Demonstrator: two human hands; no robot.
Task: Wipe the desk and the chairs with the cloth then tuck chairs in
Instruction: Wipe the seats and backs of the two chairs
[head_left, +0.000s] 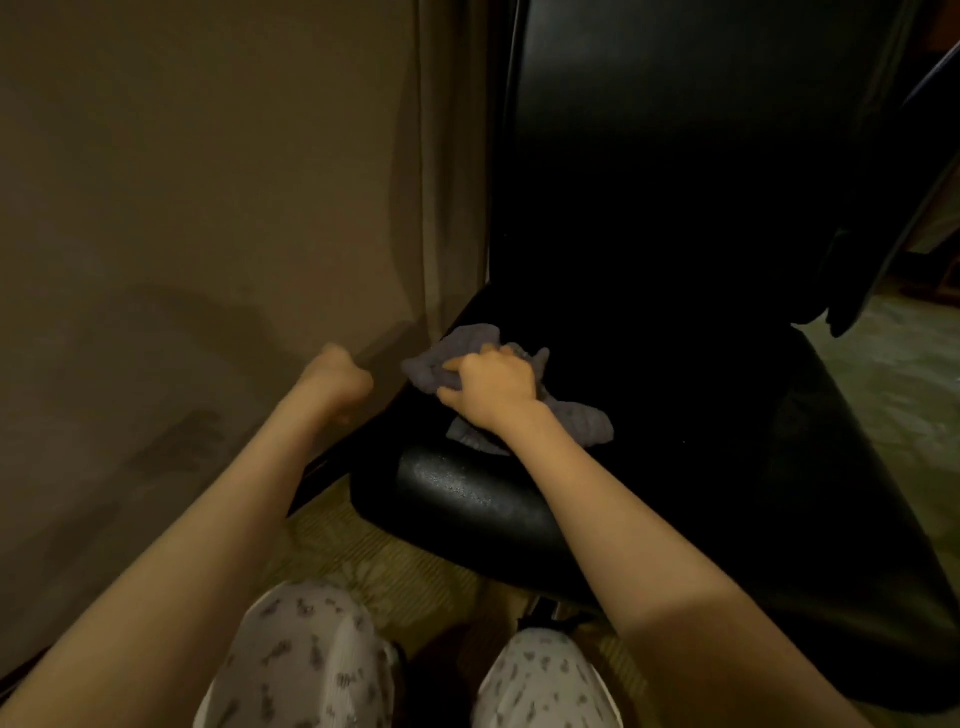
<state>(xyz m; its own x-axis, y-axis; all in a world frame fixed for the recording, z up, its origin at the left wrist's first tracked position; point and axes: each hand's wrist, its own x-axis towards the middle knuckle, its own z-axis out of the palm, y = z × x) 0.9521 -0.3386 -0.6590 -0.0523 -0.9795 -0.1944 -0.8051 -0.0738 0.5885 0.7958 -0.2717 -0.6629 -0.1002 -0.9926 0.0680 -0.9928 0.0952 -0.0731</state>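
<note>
The right hand (491, 382) is gripping a grey cloth (584, 426), with its fingers curled into the bunched fabric and its knuckles facing up. It is pressing the cloth down on the seat (467, 499) of a black office chair. The cloth is lying on the left rear part of the seat, and loose folds are spreading out from under the hand on both sides.

The left hand (337, 376) is sitting just beside the left edge of the seat, apart from the cloth. Its fingers are curled under and hidden from the camera, so it cannot be determined whether they are holding anything.

The backrest (675, 156) is rising upright behind the seat, dark and in deep shadow. A beige curtain (447, 156) is hanging to the left of the backrest, against a plain wall (182, 156). A patterned carpet (363, 545) is showing below the front of the seat. The person's knees, in light printed trousers (306, 660), are showing in front of the seat.
</note>
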